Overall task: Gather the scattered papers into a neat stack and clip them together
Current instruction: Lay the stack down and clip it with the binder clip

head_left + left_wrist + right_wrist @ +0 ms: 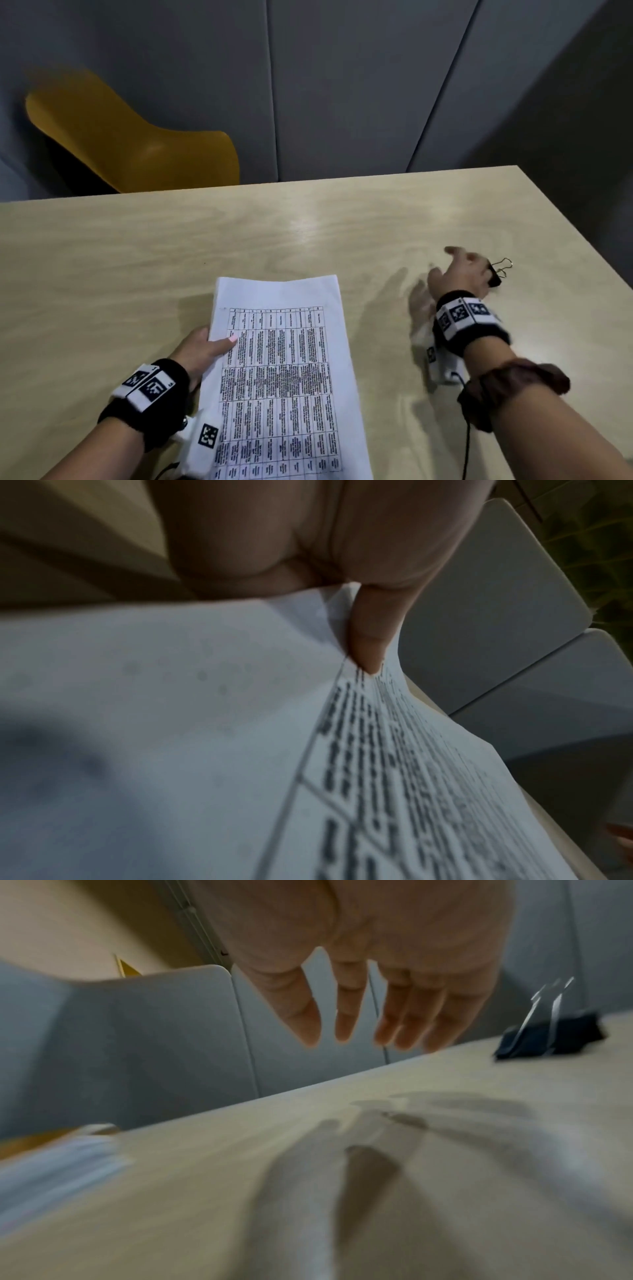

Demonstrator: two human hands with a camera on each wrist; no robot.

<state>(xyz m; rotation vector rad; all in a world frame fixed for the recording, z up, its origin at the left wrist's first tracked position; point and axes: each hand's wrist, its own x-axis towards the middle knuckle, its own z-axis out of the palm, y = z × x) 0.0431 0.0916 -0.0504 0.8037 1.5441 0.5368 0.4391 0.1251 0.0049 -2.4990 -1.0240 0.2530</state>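
Note:
A stack of printed papers (284,370) with a table of text lies in the middle of the wooden table (137,246), its far end lifted a little. My left hand (202,349) pinches the stack's left edge, thumb on top and fingers underneath; the thumb (371,631) presses the top sheet of the papers (205,723). A black binder clip (498,272) with silver wire handles sits at the right, just beyond my right hand (460,270). That hand hovers over the table with fingers (346,1015) straight and spread, holding nothing, left of the clip (551,1039).
A yellow chair (130,137) stands behind the table's far edge at the left. Grey wall panels (342,85) run along the back. The table's right edge (575,226) passes close to the clip. A black cable (466,435) hangs from my right wrist.

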